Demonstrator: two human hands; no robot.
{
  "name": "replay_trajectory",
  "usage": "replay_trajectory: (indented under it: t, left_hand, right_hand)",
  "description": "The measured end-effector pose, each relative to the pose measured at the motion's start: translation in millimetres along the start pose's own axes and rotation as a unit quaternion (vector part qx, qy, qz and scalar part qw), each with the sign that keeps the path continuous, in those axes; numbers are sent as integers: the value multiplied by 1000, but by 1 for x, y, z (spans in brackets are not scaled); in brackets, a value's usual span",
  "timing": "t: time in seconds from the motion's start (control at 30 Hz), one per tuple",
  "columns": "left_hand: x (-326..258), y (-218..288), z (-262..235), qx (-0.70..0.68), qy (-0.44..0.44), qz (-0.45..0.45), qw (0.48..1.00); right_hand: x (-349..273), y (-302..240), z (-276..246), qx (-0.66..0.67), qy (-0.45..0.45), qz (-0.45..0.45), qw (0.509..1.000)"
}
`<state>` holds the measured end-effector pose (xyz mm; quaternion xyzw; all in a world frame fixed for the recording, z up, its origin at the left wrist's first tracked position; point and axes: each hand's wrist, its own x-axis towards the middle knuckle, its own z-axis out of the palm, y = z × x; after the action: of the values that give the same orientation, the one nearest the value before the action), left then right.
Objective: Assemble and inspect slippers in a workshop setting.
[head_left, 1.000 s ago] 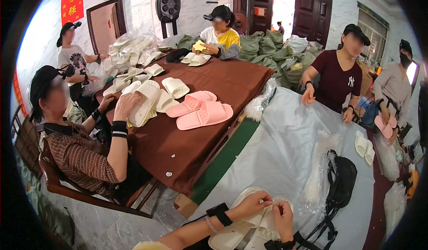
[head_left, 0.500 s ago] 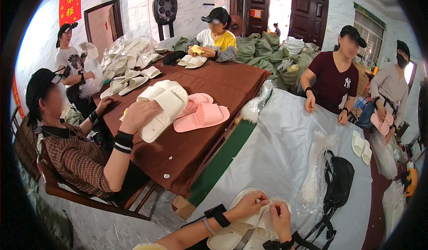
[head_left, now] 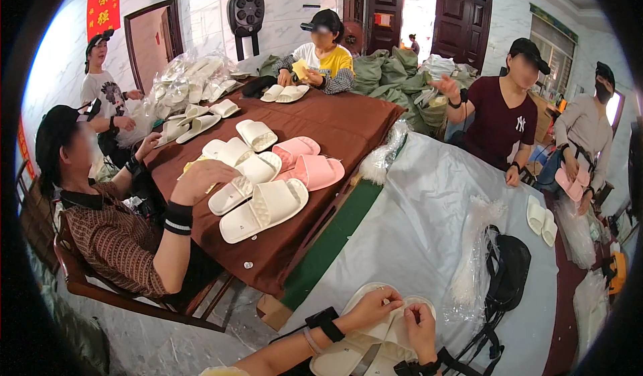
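A pair of cream slippers (head_left: pixel 335 361) lies side by side on the grey-covered table at the lower middle. Above their straps, my left hand (head_left: pixel 375 310) has its thumb and fingertips pinched together. Beside it, my right hand (head_left: pixel 421 332) is pinched in the same way, close to the right slipper's strap. The fingertips nearly meet; anything between them is too small to make out. Each of my wrists wears a black band. Right of my hands, a clear bag of thin white strands (head_left: pixel 472 269) lies next to a black bag (head_left: pixel 510 272) with straps.
On the brown-covered table (head_left: pixel 335 118) are several cream slippers (head_left: pixel 264 210) and a pink pair (head_left: pixel 315 168). A seated co-worker (head_left: pixel 114 222) reaches over them; other people stand or sit around. Another cream pair (head_left: pixel 541 220) lies at right. Green sacks (head_left: pixel 382 74) are heaped behind.
The seated co-worker's cream slippers have gone from the raised hand onto the brown table. The person in maroon has lifted one hand. My hands have hardly moved.
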<state>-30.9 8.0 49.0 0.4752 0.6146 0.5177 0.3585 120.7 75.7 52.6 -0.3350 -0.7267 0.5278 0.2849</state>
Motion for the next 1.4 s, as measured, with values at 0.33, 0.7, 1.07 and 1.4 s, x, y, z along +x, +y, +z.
replay_trajectory:
  t: [0.33, 0.7, 1.07, 1.4]
  left_hand:
    - [3, -9, 2, 6, -10, 12, 1000]
    - [3, -1, 0, 23, -34, 10, 999]
    - [0, -3, 5, -24, 16, 31, 999]
    - [0, 4, 1, 9, -19, -3, 1000]
  right_hand:
    - [0, -2, 0, 31, 9, 24, 999]
    - [1, -2, -1, 24, 12, 36, 999]
    - [-2, -6, 0, 26, 11, 17, 999]
    - [-1, -7, -1, -30, 21, -2, 999]
